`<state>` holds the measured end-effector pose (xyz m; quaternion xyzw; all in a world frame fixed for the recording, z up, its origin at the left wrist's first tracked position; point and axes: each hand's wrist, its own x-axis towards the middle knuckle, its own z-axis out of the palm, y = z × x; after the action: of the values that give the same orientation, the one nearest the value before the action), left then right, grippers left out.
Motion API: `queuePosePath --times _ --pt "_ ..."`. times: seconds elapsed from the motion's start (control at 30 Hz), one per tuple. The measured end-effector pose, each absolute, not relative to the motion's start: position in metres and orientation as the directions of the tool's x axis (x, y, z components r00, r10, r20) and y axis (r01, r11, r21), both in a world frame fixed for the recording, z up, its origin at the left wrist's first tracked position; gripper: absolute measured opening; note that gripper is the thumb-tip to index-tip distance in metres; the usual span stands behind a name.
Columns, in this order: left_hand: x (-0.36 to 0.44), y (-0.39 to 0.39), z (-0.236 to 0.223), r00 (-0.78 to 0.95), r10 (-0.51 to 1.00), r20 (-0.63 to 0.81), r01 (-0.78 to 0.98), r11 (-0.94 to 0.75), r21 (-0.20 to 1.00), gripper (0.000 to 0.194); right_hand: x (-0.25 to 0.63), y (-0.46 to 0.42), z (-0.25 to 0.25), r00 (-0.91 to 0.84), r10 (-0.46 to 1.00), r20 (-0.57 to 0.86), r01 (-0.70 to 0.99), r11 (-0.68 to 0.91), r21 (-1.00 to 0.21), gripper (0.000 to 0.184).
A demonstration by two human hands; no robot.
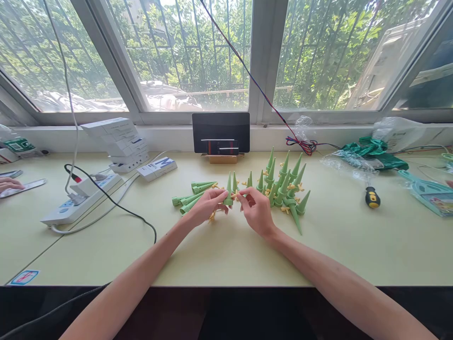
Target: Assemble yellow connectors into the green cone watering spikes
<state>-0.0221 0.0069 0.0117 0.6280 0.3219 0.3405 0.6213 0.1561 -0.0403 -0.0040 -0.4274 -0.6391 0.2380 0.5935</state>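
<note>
My left hand [209,204] pinches a green plastic spike [229,191], its tip pointing up, just above the table. Close on its right, my right hand [255,208] has its thumb and fingertips closed on a small yellow valve piece [234,195] at the spike's side. Left of my hands lie several green spikes [193,200] without visible yellow pieces. Under my left hand a few loose yellow pieces [212,216] partly show. To the right stands a cluster of green spikes [282,189], many with yellow pieces on them; one lies on its side in front.
A power strip [81,200], a stack of white boxes [115,141] and a black cable [123,208] are on the left. A tablet [221,127] leans at the back. Right are a screwdriver [372,197] and plastic bags [375,153]. Another person's hand [10,185] shows far left.
</note>
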Motion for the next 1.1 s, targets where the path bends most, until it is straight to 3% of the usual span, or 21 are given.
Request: queuePosePath --times 1.1 --pt "-0.0208 0.0058 0.0132 0.440 0.895 0.075 -0.010 -0.078 0.997 0.034 0.1564 -0.0376 -0.0089 0.027 0.862 0.507 0.333 0.470 -0.817 0.017"
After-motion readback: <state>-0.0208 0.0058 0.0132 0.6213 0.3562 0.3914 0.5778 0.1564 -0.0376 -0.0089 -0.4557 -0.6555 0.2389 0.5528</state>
